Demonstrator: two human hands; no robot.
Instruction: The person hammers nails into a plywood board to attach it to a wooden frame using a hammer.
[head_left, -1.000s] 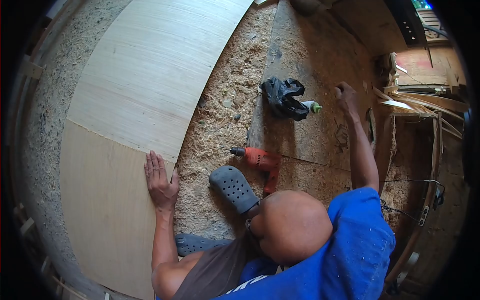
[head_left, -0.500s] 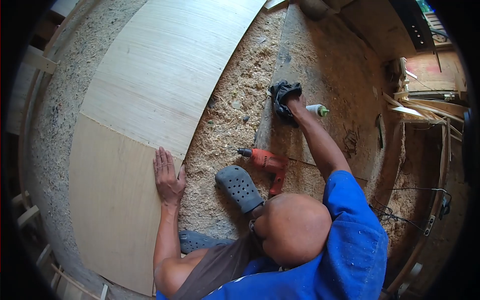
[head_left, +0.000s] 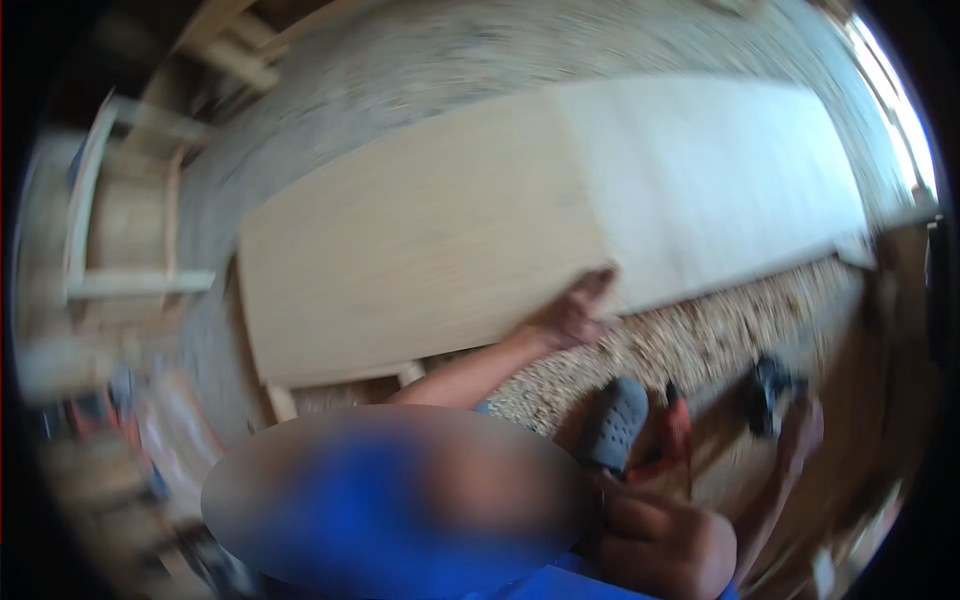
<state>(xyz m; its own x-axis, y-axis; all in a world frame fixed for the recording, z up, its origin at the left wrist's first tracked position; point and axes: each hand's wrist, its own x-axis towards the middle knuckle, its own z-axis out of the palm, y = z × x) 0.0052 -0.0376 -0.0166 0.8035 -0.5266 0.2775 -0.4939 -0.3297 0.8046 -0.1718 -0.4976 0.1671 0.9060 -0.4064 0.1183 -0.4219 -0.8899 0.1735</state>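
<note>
My left hand (head_left: 575, 310) is at the near edge of a long plywood sheet (head_left: 400, 220), by the seam with a paler sheet (head_left: 710, 180). Its fingers stretch over the wood, with the thumb apart. My right hand (head_left: 803, 425), smeared by motion, is beside a crumpled black bag or cloth (head_left: 768, 388) on the ground, and a gap shows between them. Between my hands lie a red power drill (head_left: 675, 430) and my foot in a grey clog (head_left: 617, 420).
Wood shavings (head_left: 690, 335) cover the ground along the sheet's near edge. A wooden frame (head_left: 140, 283) stands on the left, with blurred tools (head_left: 100, 410) below it. More timber (head_left: 235, 50) is at the upper left.
My view has swung to the left, so the sheets now run across it. My right hand has come away from the black bag or cloth. My left hand stays near the seam.
</note>
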